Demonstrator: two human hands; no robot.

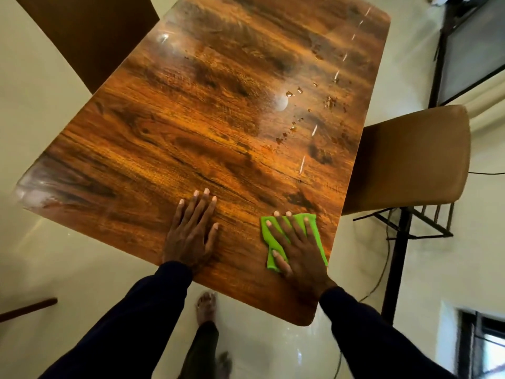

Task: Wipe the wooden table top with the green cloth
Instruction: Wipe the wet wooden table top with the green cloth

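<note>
Flat and spread, the right hand [296,250] presses down on the green cloth [318,239], its straight fingers and thumb lying across the fabric rather than curling round it. Cloth and hand sit at the lower right of the wooden table top [191,132], close to the table's right edge and near its closest corner. Bright green shows between the fingers and on either side of the palm.

To the left of the cloth, apart from it, the left hand [191,236] rests palm down on bare wood, fingers straight and held together, gripping nothing. Both arms wear dark sleeves [131,324] that come in from the bottom of the frame.

Farther up the table, right of centre, a scatter of droplets [293,124] and small wet patches glistens on the glossy grain, well apart from the cloth. Streaks of reflected light run up along the right side of the top.

A tan chair [410,160] stands just beside the table's right edge, and a dark brown chair [90,31] is at the upper left. A black metal stand [396,255] rises at the right, behind the tan chair. Below the table's near edge, at bottom centre, a bare foot [206,307] stands on the pale glossy floor [41,105].
</note>
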